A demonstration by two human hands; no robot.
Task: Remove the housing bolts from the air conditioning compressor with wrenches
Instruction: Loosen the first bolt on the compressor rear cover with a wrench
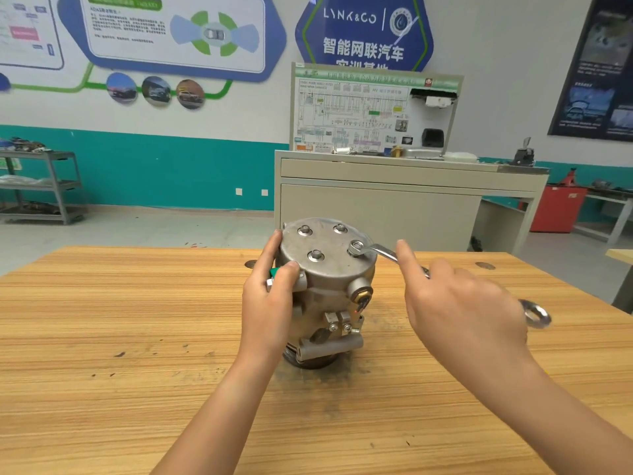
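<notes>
A grey metal compressor (330, 272) stands upright in the middle of the wooden table (102, 320). Its flat top carries several hex bolts, among them a far left bolt (305, 230), a far right bolt (340, 229) and a near bolt (315, 256). My left hand (267, 303) grips the compressor's left side, thumb on the near rim and fingers round the back. My right hand (455, 310) holds a silver wrench (380, 250), thumb laid along its shaft. The wrench's ring end sits on the right-hand bolt (356, 247). Its other ring end (536, 313) sticks out past my hand.
A beige cabinet (394, 207) with a wiring-diagram board stands just behind the table. A grey metal shelf (51, 186) is at the far left, a red box (558, 209) at the far right. Another table's corner (621, 258) shows at the right edge.
</notes>
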